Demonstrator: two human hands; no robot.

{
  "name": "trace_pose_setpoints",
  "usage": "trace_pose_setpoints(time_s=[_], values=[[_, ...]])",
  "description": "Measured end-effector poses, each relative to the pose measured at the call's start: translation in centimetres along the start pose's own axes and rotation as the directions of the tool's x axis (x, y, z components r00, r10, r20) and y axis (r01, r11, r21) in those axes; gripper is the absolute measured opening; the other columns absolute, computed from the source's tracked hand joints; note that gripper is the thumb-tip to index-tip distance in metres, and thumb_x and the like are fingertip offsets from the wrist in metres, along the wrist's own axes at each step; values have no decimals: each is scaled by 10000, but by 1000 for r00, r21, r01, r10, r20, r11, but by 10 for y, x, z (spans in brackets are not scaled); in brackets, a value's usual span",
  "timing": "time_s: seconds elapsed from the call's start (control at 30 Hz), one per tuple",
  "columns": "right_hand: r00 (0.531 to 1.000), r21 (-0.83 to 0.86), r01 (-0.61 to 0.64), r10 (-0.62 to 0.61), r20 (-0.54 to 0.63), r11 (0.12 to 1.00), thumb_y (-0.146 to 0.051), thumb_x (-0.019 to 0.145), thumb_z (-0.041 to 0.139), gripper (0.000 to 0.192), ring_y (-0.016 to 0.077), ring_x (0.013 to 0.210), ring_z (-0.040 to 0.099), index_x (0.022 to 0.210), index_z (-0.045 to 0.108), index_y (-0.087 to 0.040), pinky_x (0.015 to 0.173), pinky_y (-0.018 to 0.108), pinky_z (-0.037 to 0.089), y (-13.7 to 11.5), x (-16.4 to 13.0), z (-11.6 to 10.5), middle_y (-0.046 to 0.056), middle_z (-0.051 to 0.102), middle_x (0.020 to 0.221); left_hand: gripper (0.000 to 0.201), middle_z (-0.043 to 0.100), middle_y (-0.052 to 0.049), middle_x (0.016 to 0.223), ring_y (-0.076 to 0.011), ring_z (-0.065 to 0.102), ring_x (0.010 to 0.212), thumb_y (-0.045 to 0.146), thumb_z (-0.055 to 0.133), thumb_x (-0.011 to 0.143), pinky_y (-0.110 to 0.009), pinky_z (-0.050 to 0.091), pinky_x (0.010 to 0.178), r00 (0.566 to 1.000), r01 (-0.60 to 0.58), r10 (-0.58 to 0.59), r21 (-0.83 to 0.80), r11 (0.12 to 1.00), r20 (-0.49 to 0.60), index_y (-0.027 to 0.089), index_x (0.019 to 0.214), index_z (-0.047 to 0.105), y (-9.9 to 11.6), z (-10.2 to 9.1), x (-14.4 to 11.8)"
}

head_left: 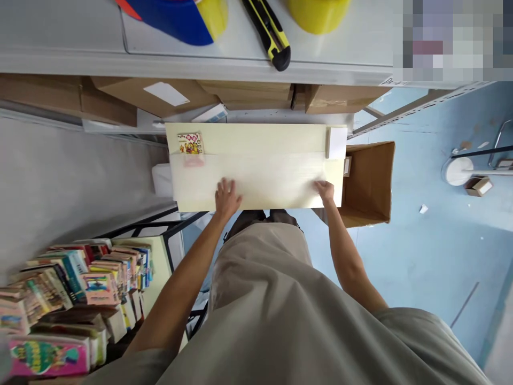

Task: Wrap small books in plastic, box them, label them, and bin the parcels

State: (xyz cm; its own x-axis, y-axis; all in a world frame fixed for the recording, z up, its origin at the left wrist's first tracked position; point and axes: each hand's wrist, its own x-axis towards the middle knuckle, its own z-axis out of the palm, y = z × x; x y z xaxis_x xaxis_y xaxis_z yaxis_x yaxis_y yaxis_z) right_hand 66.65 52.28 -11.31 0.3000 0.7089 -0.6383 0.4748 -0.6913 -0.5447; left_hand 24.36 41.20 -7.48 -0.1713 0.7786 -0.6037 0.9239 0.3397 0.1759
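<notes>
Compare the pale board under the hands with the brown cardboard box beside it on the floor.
The pale board is flat, cream and lies level with both hands on it; the cardboard box is brown, open and lies tipped on its side on the blue floor. The board carries a colourful sticker near its far left corner; the box shows only a small label. The left hand and right hand press the board; neither touches the box. Both are rectangular.

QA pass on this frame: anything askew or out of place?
Mostly tidy. The yellow utility knife lies with its tip over the shelf edge, above the cream box both hands rest on.
</notes>
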Motion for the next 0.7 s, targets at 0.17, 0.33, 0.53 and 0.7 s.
trace_pose_setpoints(time_s=[0.17, 0.33, 0.53, 0.7], values=[[991, -163, -25, 4, -132, 986, -365, 960, 709, 319, 376, 1214, 771, 1174, 803, -148, 1079, 494, 619, -8, -14, 7, 239, 835, 1290, 849, 177, -228, 1974, -479, 208, 1830, 364, 605, 1069, -688, 384, 1388, 1000, 14, -13, -40, 999, 11, 143, 1855, 373, -47, -2, -10], [920, -501, 262, -370, -129, 825, -330, 1085, 548, 526, 426, 1462, 616, 1541, 686, -107, 1241, 592, 529, -32, -51, 47, 285, 628, 1595, 775, 276, -273, 1937, -498, 315, 1783, 352, 646, 1058, -643, 455, 1349, 1000, 31, -31, -81, 996, 2, 115, 1781, 496, -41, -7, -7], [868, -614, 496, -343, 359, 614, -243, 1104, 547, 474, 399, 1458, 630, 1529, 738, -158, 1178, 549, 622, -57, -93, 114, 239, 600, 1644, 399, 720, -219, 1572, -398, 727, 1418, 311, 629, 1078, -513, 555, 1251, 996, 75, -87, -263, 962, -34, 197, 1422, 795, -70, -50, 35], [914, -692, 400, -211, 345, 601, -287, 1131, 565, 524, 390, 1571, 576, 1635, 666, -187, 1189, 539, 641, -67, -110, 124, 210, 474, 1790, 558, 673, -268, 1591, -419, 707, 1442, 388, 764, 1052, -517, 583, 1208, 861, 324, -442, -402, 857, -250, 127, 1530, 638, -115, -110, 111]])
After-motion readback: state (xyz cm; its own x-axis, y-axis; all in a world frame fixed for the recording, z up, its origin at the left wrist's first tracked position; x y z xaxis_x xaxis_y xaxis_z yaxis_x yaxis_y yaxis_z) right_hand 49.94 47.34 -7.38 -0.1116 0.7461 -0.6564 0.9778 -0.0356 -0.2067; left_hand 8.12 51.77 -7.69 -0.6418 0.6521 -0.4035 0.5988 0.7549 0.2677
